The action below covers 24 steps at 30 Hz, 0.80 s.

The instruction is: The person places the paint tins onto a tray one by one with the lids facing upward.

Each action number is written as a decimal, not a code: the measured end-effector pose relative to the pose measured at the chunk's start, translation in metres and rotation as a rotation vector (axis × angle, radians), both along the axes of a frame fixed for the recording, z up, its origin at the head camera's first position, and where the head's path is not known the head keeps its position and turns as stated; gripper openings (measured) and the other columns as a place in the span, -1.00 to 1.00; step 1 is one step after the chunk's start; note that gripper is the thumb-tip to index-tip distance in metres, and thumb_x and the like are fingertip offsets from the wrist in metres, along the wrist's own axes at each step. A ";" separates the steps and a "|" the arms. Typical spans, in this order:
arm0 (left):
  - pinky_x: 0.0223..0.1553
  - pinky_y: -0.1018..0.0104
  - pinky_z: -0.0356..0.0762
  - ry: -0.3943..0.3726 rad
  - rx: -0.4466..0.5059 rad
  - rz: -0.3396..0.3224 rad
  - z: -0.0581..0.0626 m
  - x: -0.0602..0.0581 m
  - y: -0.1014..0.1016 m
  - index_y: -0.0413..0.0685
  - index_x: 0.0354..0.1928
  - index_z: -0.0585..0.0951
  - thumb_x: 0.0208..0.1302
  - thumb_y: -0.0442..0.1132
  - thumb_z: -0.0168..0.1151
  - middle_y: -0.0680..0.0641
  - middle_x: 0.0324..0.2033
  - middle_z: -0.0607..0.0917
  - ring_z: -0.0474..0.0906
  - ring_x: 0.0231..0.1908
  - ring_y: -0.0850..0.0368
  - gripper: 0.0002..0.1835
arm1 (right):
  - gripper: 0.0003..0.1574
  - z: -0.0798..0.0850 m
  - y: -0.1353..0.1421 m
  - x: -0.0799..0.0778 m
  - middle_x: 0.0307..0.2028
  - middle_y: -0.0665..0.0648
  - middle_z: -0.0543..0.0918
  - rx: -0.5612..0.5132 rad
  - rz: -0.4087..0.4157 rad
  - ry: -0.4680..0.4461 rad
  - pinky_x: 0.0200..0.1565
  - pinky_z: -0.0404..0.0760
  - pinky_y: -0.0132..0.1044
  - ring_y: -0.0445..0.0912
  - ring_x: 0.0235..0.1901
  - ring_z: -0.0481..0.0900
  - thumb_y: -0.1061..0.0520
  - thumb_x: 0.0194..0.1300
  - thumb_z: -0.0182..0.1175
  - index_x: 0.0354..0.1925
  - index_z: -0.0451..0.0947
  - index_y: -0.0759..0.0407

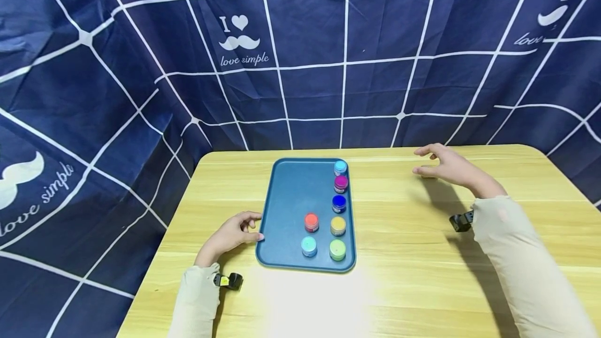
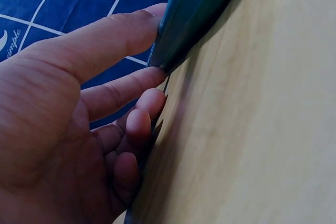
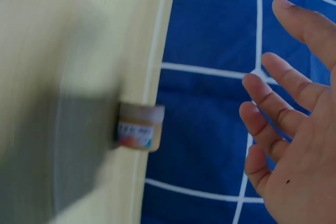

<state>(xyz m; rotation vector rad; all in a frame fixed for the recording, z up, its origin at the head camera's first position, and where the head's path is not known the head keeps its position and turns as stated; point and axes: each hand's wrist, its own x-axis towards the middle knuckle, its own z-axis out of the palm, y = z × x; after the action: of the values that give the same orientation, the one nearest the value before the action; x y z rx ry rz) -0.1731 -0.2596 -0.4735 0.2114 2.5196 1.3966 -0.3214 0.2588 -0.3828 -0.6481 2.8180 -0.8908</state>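
My left hand (image 1: 233, 232) is at the left rim of a blue tray (image 1: 286, 186). In the left wrist view its thumb (image 2: 121, 35) laps over the rim and the index finger touches the underside, pinching the edge. Small paint jars stand on the tray: light blue (image 1: 340, 167), purple (image 1: 340, 184), dark blue (image 1: 339, 203), yellow (image 1: 338, 226) and green (image 1: 337, 250) along the right side. Left of these are a red jar (image 1: 311, 222) and a turquoise jar (image 1: 309, 246). My right hand (image 1: 448, 165) hovers above the table's far right, fingers spread, holding nothing.
An orange-tan jar (image 3: 139, 128) stands on the wooden table (image 1: 394, 275), seen in the right wrist view; the head view hides it. Dark blue cloth (image 1: 310, 25) with white lines hangs behind and left of the table.
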 end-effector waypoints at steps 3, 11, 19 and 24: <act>-0.36 0.41 0.25 -0.010 -0.005 0.007 0.001 0.000 0.001 -0.28 0.23 0.46 0.13 -0.21 0.42 -0.09 -0.27 0.44 0.27 -0.37 0.13 -0.37 | -0.26 -0.003 0.007 -0.005 0.20 0.44 0.39 0.028 -0.009 -0.011 0.07 0.34 0.20 0.36 0.12 0.34 -0.01 0.24 0.29 0.23 0.36 0.41; -0.37 0.41 0.26 -0.016 -0.005 0.008 0.001 0.000 0.002 -0.27 0.23 0.46 0.12 -0.20 0.42 -0.08 -0.27 0.44 0.27 -0.37 0.13 -0.36 | -0.28 -0.021 0.021 -0.017 0.17 0.50 0.41 0.045 -0.019 -0.029 0.06 0.31 0.20 0.36 0.08 0.35 0.07 0.20 0.32 0.20 0.36 0.42; -0.36 0.41 0.26 -0.026 -0.006 0.025 -0.001 -0.001 0.001 -0.24 0.23 0.47 0.11 -0.20 0.43 -0.07 -0.27 0.44 0.28 -0.37 0.13 -0.36 | -0.33 -0.040 0.027 -0.022 0.20 0.47 0.40 0.113 -0.083 -0.018 -0.02 0.18 0.23 0.34 0.08 0.31 0.03 0.22 0.24 0.22 0.37 0.32; -0.36 0.42 0.26 -0.021 -0.002 0.023 0.000 0.000 0.001 -0.25 0.22 0.47 0.10 -0.19 0.44 -0.07 -0.27 0.44 0.28 -0.38 0.14 -0.36 | -0.33 -0.047 0.029 -0.025 0.22 0.48 0.36 0.157 -0.097 -0.025 -0.12 0.14 0.15 0.36 0.06 0.26 0.01 0.24 0.23 0.22 0.36 0.30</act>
<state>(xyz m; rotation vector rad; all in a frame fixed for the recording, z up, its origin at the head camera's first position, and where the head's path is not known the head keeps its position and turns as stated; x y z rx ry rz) -0.1735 -0.2583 -0.4738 0.1671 2.5138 1.3972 -0.3468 0.2882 -0.4293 -0.4804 2.8803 -0.6766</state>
